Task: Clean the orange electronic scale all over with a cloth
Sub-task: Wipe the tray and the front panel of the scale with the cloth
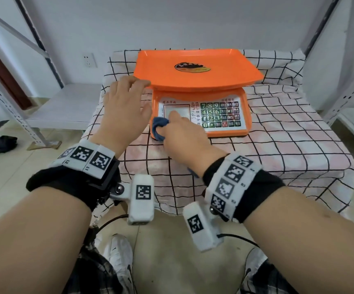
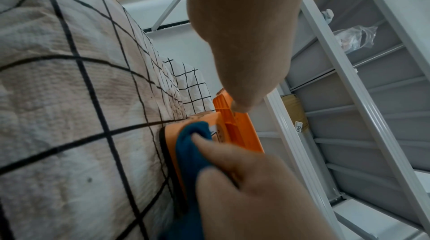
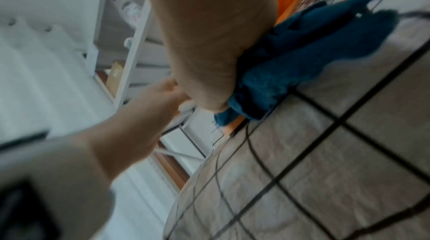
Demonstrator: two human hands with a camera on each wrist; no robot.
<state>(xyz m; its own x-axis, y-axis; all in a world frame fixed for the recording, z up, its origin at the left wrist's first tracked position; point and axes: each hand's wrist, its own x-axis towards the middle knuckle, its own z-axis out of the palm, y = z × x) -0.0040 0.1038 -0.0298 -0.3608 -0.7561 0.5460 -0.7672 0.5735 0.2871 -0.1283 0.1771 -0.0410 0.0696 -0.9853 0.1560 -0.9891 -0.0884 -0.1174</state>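
Note:
The orange electronic scale stands on the checked table cover, with its keypad panel facing me. My left hand lies flat with straight fingers, its fingertips touching the left edge of the pan. A bunched blue cloth is gripped by my right hand and pressed on the front left corner of the scale's base, beside the display. The left wrist view shows the cloth on the orange corner. The right wrist view is blurred; there the cloth bulges under my right hand.
The checked cover hangs over a small table. White metal shelving stands to the left and right. A dark bundle lies on the floor at left. A wall socket is behind.

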